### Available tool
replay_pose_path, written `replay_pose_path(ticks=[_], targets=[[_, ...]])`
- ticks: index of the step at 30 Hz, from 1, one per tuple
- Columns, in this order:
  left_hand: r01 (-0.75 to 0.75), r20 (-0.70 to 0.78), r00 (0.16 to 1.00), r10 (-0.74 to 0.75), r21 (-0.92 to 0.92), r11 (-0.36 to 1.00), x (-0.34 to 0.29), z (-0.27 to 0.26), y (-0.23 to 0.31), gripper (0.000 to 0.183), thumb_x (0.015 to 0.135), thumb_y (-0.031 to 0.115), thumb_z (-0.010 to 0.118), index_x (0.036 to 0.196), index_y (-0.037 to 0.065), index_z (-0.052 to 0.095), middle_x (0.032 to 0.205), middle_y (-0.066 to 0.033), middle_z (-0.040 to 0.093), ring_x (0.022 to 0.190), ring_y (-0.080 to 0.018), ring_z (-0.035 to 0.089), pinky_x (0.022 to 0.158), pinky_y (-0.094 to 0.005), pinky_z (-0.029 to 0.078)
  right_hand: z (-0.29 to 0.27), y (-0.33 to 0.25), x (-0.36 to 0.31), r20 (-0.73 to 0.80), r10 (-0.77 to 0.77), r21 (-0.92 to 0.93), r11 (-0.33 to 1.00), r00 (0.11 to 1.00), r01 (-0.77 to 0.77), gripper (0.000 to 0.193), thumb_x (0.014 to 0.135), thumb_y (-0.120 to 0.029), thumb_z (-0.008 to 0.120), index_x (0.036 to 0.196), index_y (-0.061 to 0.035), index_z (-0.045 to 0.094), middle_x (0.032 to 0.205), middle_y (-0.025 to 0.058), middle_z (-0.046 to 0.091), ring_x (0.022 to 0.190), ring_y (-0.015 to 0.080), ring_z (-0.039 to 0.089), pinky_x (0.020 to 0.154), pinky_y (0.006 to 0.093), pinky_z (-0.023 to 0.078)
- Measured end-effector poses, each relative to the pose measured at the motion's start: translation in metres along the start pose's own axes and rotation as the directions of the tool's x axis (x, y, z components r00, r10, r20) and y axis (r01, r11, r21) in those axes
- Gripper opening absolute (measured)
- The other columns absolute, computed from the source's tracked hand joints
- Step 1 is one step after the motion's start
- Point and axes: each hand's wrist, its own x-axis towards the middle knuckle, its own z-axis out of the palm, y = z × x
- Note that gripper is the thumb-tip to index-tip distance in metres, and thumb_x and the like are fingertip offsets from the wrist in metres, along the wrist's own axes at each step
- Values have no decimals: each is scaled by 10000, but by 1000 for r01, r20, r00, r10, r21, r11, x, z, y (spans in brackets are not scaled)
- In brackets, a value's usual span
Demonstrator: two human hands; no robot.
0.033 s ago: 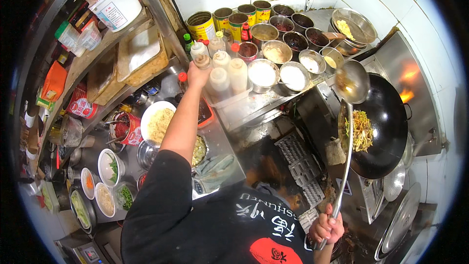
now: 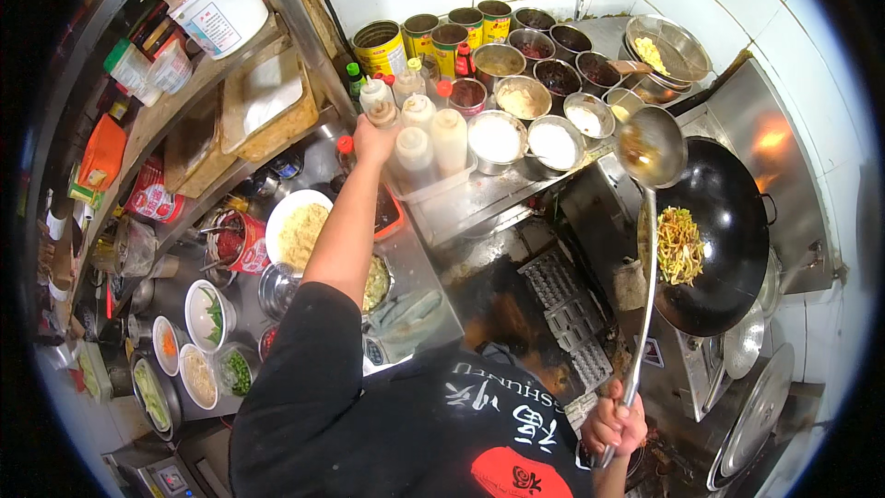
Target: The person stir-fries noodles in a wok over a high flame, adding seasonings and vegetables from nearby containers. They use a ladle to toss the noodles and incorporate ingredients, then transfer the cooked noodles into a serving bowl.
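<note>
My left hand [image 2: 376, 140] reaches far forward and is closed around a squeeze bottle [image 2: 382, 114] with a brownish top. Several pale squeeze bottles [image 2: 450, 142] stand beside it in a clear plastic bin [image 2: 441, 186]. Low on the right, my right hand [image 2: 615, 422] grips the long handle of a ladle [image 2: 653, 152], fingers wrapped round it. The ladle's bowl, with some brown liquid in it, hangs at the upper left edge of a black wok [image 2: 728, 249]. Shredded stir-fried food [image 2: 680, 249] lies on the wok's left side.
Metal seasoning pots [image 2: 498, 140] and yellow cans [image 2: 379, 48] crowd the back shelf. Flame glow [image 2: 771, 140] shows behind the wok. At left are bowls of cut vegetables [image 2: 210, 315], a plate of pale crumbs [image 2: 300, 229] and a wooden shelf [image 2: 166, 120]. A grey cloth [image 2: 406, 321] lies on the counter.
The ladle's bowl has shifted slightly left, away from the wok's middle. The flame glow looks smaller. My left hand stays on the squeeze bottle.
</note>
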Motion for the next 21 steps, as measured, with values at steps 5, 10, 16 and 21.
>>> replay_pose_path(ticks=[5, 10, 16, 21], targets=[[-367, -339, 899, 278, -234, 900, -14, -67, 83, 602, 668, 257, 835, 1135, 7, 549, 1101, -172, 656, 1025, -266, 641, 893, -375, 496, 25, -1, 30, -20, 147, -120, 982, 989, -148, 254, 870, -79, 585, 1062, -33, 426, 597, 32, 395, 376, 99, 394, 368, 310, 407], [-803, -295, 525, 798, 138, 580, -26, -116, 185, 640, 650, 231, 811, 1187, 5, 547, 1118, -167, 612, 1058, -307, 600, 915, -375, 488, 49, -4, 53, -148, 220, -287, 923, 964, -255, 284, 833, -99, 616, 1039, -31, 433, 612, 31, 401, 373, 94, 387, 343, 283, 377], [-911, 605, 251, 755, 412, -27, -70, -36, 227, 237, 756, 99, 620, 986, 48, 601, 942, -97, 618, 924, -252, 594, 795, -379, 468, 63, -4, 73, -142, 270, -346, 888, 952, -303, 198, 847, -58, 582, 1011, -32, 473, 616, 20, 411, 394, 75, 389, 351, 268, 370], [-918, 655, 208, 726, 388, -87, -75, -5, 214, 309, 674, 58, 664, 970, 54, 573, 943, -90, 599, 925, -249, 569, 791, -357, 443, 62, -6, 74, -166, 287, -344, 880, 943, -328, 186, 846, -31, 575, 1006, -28, 481, 623, 33, 424, 393, 88, 407, 353, 270, 386]])
